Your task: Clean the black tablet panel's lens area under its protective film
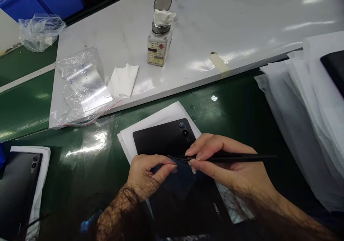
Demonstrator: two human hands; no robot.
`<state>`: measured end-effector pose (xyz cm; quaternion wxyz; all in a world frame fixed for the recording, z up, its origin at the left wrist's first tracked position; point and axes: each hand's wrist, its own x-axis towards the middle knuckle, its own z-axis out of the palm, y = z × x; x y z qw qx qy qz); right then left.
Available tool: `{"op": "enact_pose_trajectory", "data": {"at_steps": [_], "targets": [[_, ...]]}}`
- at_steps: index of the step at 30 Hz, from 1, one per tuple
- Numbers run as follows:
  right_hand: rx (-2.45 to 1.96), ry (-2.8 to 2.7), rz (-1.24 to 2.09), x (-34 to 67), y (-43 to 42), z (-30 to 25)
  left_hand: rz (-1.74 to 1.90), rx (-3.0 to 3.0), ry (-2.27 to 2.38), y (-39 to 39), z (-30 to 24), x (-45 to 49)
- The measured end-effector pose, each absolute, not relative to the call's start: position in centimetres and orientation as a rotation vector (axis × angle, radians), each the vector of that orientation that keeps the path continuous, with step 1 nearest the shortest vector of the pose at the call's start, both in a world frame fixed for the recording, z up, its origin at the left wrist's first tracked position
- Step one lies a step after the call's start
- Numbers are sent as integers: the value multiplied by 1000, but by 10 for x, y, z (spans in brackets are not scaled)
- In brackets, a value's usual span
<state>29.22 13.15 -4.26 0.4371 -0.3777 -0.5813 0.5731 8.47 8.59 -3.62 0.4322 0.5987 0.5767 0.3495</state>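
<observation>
At the far left of the counter [236,101], a second dark tablet [16,187] is seen lying on a white sheet, untouched. Further along, an empty clear bag [80,87] and a folded white wipe [123,80] are laid on the white board [215,29], and a solvent bottle [159,44] is stood there with its lid tipped back and a wipe stuffed in its mouth.

In the middle, a black tablet [161,139] is laid back-up on white paper [158,117], its camera cluster turned away from the person. A thin, bluish film [180,174] is lifted at one corner from the tablet's back, while the rest of it appears to lie flat; the peeling is judged to be at its start, with most of the film not yet raised. How firmly the remainder clings cannot be told.

The left hand [147,176] is curled narrowly, with thumb and forefinger pinched on the lifted edge of the film and the wrist rested low over the tablet. The right hand [223,165] is closed on black tweezers [231,158], gripped like a pen between thumb and first fingers, with the tips pointed left at the same film edge, just beside the left fingertips.

At the far right, a stack of white sheets [303,115] is piled, with another dark slab partly shown upon it.
</observation>
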Motion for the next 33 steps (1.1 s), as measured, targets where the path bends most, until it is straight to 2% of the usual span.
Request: {"op": "enact_pose_trajectory", "data": {"at_steps": [10,18,26,33], "targets": [[-726,-1503,1228,288,113,-65,879,1481,1495,85,-38,88],[-1112,-851,1285,292,146,-83,919,1428,1544,80,-46,89],[-1166,-858,1260,293,145,-101,1075,1363,1696,78,-50,98],[-1173,-908,1232,292,143,-102,1002,1360,1666,75,-53,94]]}}
